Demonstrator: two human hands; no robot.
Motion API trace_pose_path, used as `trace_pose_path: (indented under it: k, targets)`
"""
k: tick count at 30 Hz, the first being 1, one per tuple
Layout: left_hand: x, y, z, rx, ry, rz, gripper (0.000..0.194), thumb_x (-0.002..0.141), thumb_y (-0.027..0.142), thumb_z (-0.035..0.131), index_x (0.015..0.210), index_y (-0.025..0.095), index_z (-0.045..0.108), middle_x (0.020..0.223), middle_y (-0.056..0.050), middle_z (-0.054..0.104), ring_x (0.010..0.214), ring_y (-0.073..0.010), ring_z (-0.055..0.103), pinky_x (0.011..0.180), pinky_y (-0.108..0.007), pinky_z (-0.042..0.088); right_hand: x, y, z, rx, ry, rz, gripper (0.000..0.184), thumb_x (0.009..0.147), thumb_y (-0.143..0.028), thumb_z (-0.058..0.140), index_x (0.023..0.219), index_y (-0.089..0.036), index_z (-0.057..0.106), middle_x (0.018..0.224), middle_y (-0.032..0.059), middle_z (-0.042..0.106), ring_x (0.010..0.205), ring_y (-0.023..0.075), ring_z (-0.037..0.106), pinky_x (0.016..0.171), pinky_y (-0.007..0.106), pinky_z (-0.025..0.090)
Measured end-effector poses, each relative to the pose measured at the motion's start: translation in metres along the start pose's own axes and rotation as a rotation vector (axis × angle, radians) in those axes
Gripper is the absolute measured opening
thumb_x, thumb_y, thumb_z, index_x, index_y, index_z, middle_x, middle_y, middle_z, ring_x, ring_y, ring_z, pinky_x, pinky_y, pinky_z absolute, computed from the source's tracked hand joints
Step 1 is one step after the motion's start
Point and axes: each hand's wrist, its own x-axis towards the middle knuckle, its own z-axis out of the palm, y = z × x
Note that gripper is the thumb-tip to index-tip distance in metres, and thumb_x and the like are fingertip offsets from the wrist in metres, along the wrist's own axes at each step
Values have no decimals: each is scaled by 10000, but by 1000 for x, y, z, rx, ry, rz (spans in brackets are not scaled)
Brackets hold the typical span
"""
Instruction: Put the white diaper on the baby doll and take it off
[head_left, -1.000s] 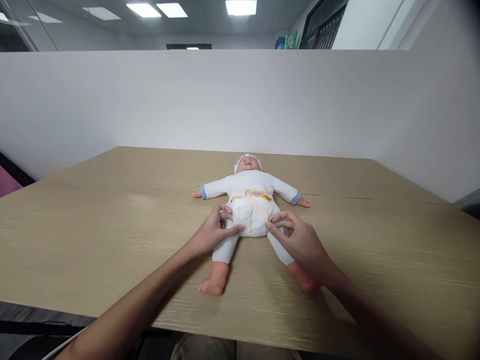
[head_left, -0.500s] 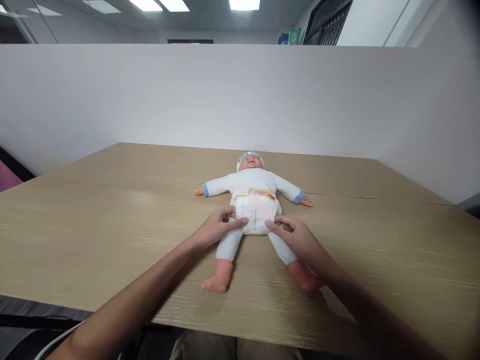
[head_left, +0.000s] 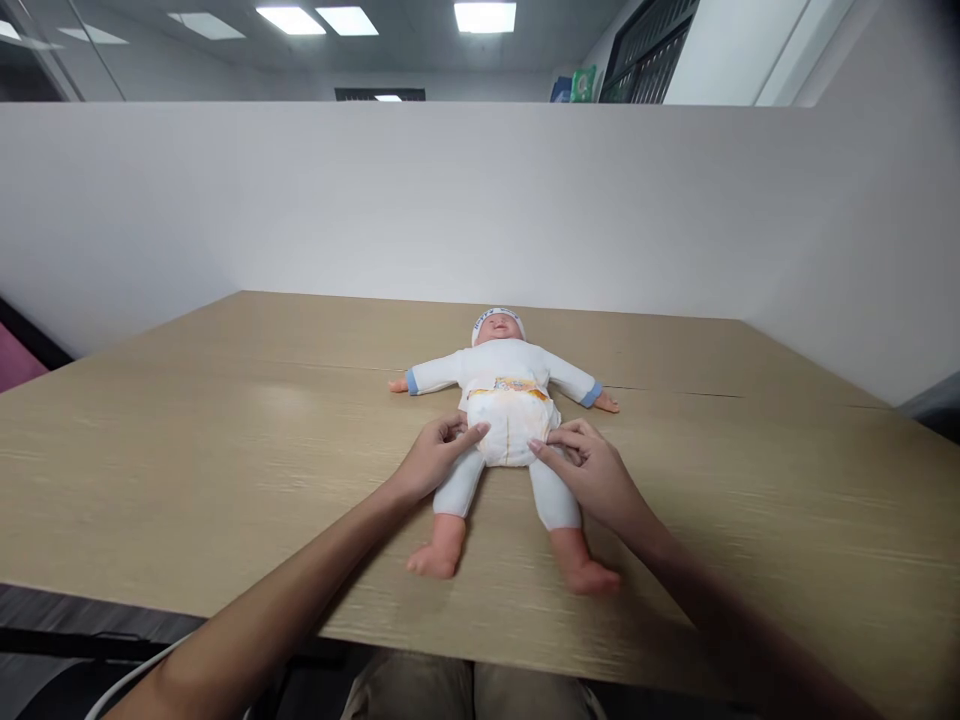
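On its back on the table lies a baby doll in a white suit with blue cuffs and a lettered white cap, head away from me, arms spread. Around its hips sits a white diaper with an orange printed waistband. My left hand pinches the diaper's leg edge on the left, thumb on the front and fingers behind. At the opposite leg edge, my right hand holds the diaper between thumb and curled fingers. Both legs point toward me with bare feet. The fingertips behind the diaper are partly hidden.
The wooden table has a thin seam across its far part. A white partition rises behind it and along the right. At the lower left, a white cable runs beside my forearm, below the table's front edge.
The doll's leg on the right has swung inward, away from my right forearm. Both hands stay at the diaper's leg edges, with the left thumb shifted slightly up and outward. The view has tilted slightly.
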Motion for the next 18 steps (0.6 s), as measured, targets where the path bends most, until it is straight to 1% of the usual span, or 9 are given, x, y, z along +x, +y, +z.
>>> trace_pose_path:
  k: [3,5,7,10,13,14,16,17,18]
  targets:
    - [-2,1,0,49,30,26,480,872,642,791,861,176,677,803,-8,637,727,-151,518,627,-266,368,0,4,3,10,-1,-38,548,910,-741,706,893,-203,806,948,58,635,699,170,524,673,356,455]
    - [-7,3,-1,88,46,56,452,902,614,769,949,166,737,916,-47,728,792,-179,592,685,-287,431,-5,4,4,-26,19,-83,530,950,-714,670,929,-201,802,984,71,647,706,175,539,686,367,473]
    - [-17,7,-4,163,58,98,415,942,559,742,1082,170,777,1095,-85,789,899,-215,657,792,-327,495,-14,3,1,-51,20,-125,475,1012,-648,613,1036,-212,802,1063,86,668,753,188,584,731,377,504]
    - [-36,14,-12,351,84,163,337,1007,456,673,1233,226,771,1272,-76,790,993,-227,678,923,-369,511,-29,9,-10,-43,11,-136,401,1083,-550,530,1227,-244,748,1187,92,689,887,213,651,820,379,541]
    - [-43,16,-24,531,115,226,309,1048,388,595,1300,248,705,1359,-74,751,1050,-229,664,994,-400,504,-29,27,-25,-83,27,-110,383,1101,-521,500,1307,-246,670,1152,87,705,920,233,663,830,383,552]
    - [-40,14,-28,585,129,247,311,1051,378,582,1315,240,675,1381,-85,730,1077,-236,657,1016,-414,502,-23,35,-29,-138,43,-132,376,1097,-513,504,1308,-239,655,1123,89,707,934,248,663,857,399,553]
    - [-24,5,-36,716,183,291,321,1047,361,576,1334,224,622,1409,-113,687,1162,-266,635,1073,-456,486,-2,53,-35,-297,91,-243,355,1082,-479,517,1294,-221,638,1120,112,711,1043,294,662,991,459,530]
    - [-12,-1,-40,793,225,313,333,1038,345,582,1344,215,605,1419,-129,668,1226,-289,613,1112,-481,464,12,61,-36,-381,121,-316,345,1074,-456,516,1287,-210,633,1166,134,713,1125,321,649,1068,492,496]
    - [3,-8,-44,872,273,333,354,1026,326,593,1358,205,591,1435,-147,646,1293,-314,581,1153,-504,434,28,69,-37,-458,142,-370,352,1069,-432,505,1305,-200,625,1226,156,709,1188,342,630,1110,511,466]
